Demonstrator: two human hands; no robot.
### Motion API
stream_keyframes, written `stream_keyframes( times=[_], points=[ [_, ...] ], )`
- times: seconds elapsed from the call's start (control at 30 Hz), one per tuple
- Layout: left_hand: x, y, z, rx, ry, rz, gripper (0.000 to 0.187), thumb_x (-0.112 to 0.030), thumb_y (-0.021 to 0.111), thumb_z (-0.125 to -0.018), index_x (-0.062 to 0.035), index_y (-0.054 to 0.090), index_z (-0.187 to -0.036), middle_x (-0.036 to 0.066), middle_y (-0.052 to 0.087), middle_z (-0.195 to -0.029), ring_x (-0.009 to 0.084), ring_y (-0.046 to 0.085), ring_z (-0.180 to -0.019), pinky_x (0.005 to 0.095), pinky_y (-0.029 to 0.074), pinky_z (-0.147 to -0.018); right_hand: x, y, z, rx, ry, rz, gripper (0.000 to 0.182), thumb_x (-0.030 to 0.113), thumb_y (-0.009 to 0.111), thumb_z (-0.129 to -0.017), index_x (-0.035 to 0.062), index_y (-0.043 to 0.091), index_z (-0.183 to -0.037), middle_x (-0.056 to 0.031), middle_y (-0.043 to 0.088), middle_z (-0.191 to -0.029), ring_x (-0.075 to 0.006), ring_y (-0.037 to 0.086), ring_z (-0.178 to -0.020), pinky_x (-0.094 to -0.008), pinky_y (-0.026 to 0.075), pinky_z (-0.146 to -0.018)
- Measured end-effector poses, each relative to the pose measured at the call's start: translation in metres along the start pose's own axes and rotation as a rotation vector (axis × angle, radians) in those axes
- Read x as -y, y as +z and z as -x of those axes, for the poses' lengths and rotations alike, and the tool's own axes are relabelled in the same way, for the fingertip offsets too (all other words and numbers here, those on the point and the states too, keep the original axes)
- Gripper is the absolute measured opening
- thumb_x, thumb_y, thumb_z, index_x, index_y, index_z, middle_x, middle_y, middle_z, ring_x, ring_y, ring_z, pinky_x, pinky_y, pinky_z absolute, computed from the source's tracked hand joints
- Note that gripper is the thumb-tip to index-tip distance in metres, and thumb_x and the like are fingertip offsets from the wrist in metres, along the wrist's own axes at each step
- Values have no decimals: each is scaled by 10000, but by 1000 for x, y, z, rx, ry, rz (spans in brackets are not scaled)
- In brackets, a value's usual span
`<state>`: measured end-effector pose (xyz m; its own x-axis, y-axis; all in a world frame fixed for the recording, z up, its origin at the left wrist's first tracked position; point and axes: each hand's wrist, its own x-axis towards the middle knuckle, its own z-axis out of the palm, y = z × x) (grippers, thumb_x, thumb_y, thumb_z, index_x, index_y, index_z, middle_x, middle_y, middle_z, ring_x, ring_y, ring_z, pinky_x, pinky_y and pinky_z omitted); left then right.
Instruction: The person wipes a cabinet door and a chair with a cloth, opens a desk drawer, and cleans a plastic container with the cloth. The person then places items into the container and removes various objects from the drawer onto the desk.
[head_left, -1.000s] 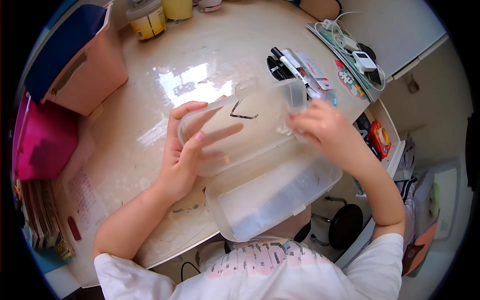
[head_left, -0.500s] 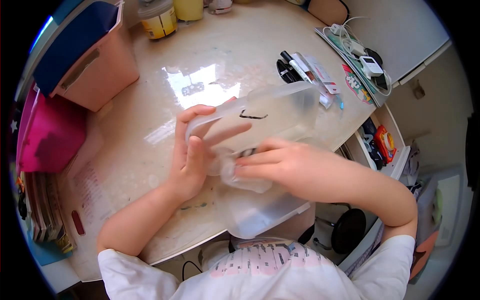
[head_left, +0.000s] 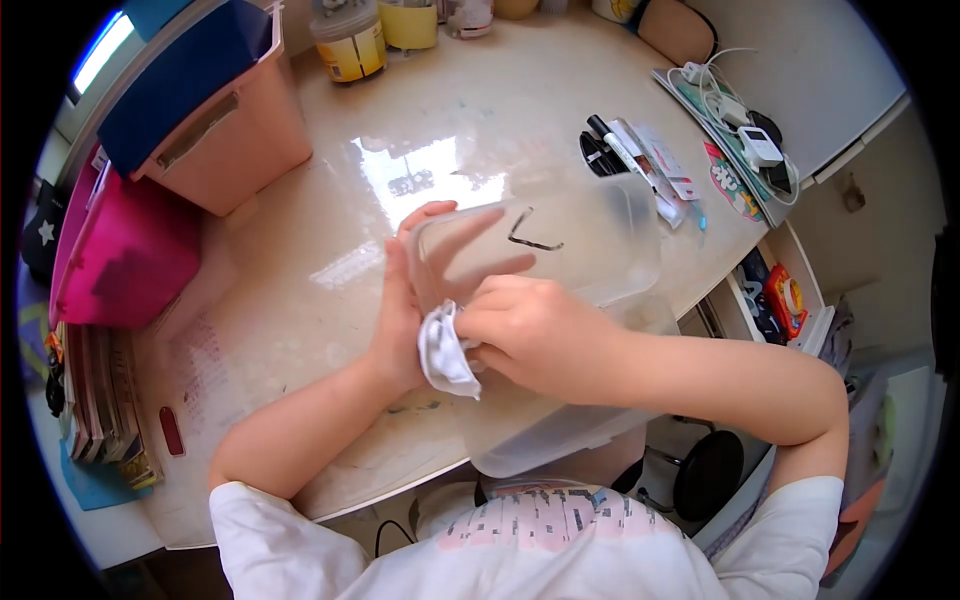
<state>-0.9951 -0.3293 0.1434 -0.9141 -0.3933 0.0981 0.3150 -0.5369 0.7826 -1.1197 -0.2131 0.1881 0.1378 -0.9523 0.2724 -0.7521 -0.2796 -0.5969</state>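
A clear plastic box (head_left: 600,235) with a black check-like mark is tilted up over the desk. My left hand (head_left: 398,315) grips its left end, the fingers showing through the clear wall. In my right hand (head_left: 540,335) a crumpled white cloth (head_left: 445,355) is pinched, pressed at the box's near left corner beside my left palm. Below the right forearm, a second clear plastic panel (head_left: 545,440) reaches past the desk's front edge; whether it is joined to the box is hidden.
Pink (head_left: 225,135) and magenta (head_left: 140,245) bins stand at the left, above a row of books (head_left: 100,410). Several jars (head_left: 350,45) line the back. Pens (head_left: 625,150) and a cabled white charger (head_left: 760,147) lie at the right, near an open drawer (head_left: 800,285).
My right hand has moved the cloth left and slightly down to the box's corner by my left palm. The whole view has shifted a little, and the box's mark sits more tilted.
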Motion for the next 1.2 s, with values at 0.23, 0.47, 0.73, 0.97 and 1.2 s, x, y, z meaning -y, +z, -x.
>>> stream_keyframes(
  times=[0.23, 0.47, 0.73, 0.97, 1.2],
  points=[
    [-3, 0, -2, 58, -7, 25, 560, -601, 237, -1072, -234, 261, -1495, 147, 317, -1602, 387, 461, -1380, 534, 496, -1059, -1, -39, -2, 133, 177, 21, 172, 61, 654, -761, 66, 749, -904, -167, 675, -751, -348, 630, -874, -476, 535, -793],
    [3, -2, 5, -68, -104, 53, 593, -587, 169, -1082, -257, 232, -1571, 70, 335, -1613, 258, 404, -1448, 463, 421, -1148, -19, -21, -35, -322, -335, 620, 362, 79, 673, -747, -4, 703, -1098, -153, 677, -1092, -275, 647, -847, -334, 560, -709],
    [0, -11, -2, 70, -52, 277, 626, -670, 169, -1043, -319, 261, -1554, 93, 266, -1663, 423, 395, -1442, 549, 399, -1151, -28, -20, -6, 57, -346, 361, 448, 37, 639, -845, -8, 648, -1291, -146, 671, -1229, -279, 691, -1041, -322, 588, -843],
    [-17, 8, -2, -74, 0, -24, 526, -330, 449, -1088, -185, 223, -1540, 188, 327, -1602, 410, 526, -1343, 443, 526, -1016, -27, -90, 12, 274, 52, 64, 380, -50, 698, -770, 111, 773, -1106, -127, 711, -1059, -312, 686, -960, -346, 559, -842],
    [-32, -14, -11, 373, 807, -919, 504, -75, 640, -962, -26, 489, -1441, 210, 543, -1469, 397, 507, -1382, 448, 496, -1010, -28, -135, 81, -823, 171, -189, 252, 2, 669, -911, -26, 709, -1158, -56, 720, -1121, -121, 667, -1001, -272, 522, -895]
  ],
)
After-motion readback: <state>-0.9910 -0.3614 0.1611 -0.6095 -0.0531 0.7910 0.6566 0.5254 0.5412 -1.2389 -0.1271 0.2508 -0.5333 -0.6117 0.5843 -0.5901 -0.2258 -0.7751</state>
